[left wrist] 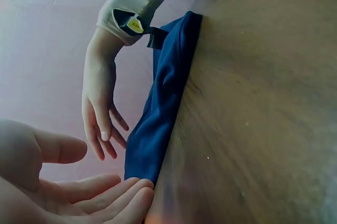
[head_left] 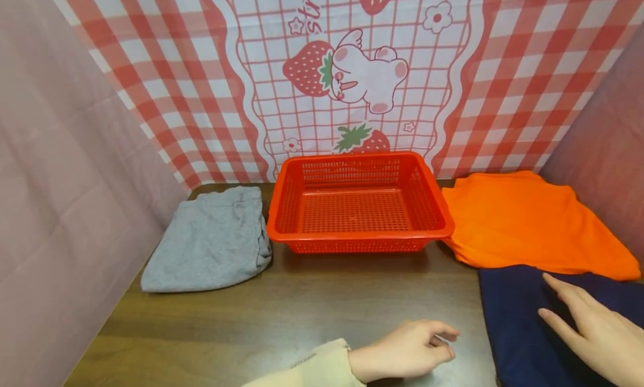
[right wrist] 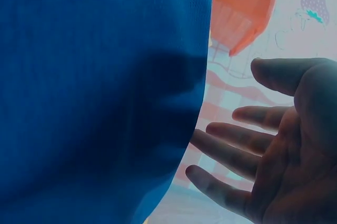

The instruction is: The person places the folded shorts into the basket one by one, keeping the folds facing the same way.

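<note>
- The navy cloth (head_left: 518, 320) was seen laid flat on the counter (head_left: 327, 297) at the right, with its far edge met by the orange cloth (head_left: 533, 225); which of the two was lapped over the other could not be told.
- The right hand (head_left: 593, 328) was held over the navy cloth with fingers extended and spread, and nothing was gripped by it; whether the cloth was touched could not be made out.
- The left hand (head_left: 405, 350) was held over the counter beside the navy cloth, its fingers loosely bent, the thumb apart from them, and nothing was grasped.
- The step in hand was judged to be a reach for the navy cloth. For this to be done well, the fingers were best slid beneath an edge and the thumbs laid on top, so that all layers were pinched together.
- Opposite sides were best taken by the two hands, with an even pull, since soft fabric was likely to be creased or sagged by a single-handed grip.
- Care was needed at the far edge, where the orange cloth could be dragged along.
- The red basket (head_left: 359, 236) was set between the orange cloth and the grey cloth (head_left: 216, 241).
</note>
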### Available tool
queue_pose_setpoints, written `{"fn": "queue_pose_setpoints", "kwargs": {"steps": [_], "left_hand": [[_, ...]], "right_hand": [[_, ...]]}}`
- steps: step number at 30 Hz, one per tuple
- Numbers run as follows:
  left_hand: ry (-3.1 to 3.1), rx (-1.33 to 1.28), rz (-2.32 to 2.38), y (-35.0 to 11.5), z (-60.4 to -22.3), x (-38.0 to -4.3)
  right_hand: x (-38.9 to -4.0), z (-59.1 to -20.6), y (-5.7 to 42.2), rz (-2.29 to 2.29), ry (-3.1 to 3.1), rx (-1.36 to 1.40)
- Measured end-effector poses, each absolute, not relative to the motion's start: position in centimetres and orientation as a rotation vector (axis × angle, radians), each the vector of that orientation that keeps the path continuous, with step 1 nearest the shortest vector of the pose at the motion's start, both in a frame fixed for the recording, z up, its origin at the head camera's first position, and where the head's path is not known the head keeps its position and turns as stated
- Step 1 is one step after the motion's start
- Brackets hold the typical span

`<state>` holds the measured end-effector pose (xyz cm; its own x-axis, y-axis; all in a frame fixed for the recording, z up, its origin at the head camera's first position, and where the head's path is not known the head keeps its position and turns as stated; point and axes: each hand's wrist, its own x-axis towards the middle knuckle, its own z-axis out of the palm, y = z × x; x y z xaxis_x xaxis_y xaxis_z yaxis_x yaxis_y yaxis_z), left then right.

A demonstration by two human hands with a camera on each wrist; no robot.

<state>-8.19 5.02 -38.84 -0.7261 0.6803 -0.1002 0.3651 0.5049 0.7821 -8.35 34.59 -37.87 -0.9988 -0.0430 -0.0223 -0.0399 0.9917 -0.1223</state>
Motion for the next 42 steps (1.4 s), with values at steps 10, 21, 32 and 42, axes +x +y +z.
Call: {"fn": "queue_pose_setpoints", "kwargs": {"steps": [10, 21, 32, 42], "left_hand": [[2.373, 0.861, 1.042, 6.1, -39.4, -8.2], [2.406, 0.927, 0.879, 7.2, -39.3, -8.2], [2.256, 0.723, 1.080, 8.5, -39.2, -8.3], [2.018, 0.498, 1.336, 9.1, -39.3, -8.1]], "right_hand": [[-8.2, -38.5, 35.2, -0.241, 3.252, -0.120], [-7.8, -39.9, 37.0, -0.325, 3.403, -0.124], [-8.0, -41.0, 38.8, -0.598, 3.592, -0.287], [-7.8, -42.1, 40.4, -0.714, 3.575, -0.159]]}}
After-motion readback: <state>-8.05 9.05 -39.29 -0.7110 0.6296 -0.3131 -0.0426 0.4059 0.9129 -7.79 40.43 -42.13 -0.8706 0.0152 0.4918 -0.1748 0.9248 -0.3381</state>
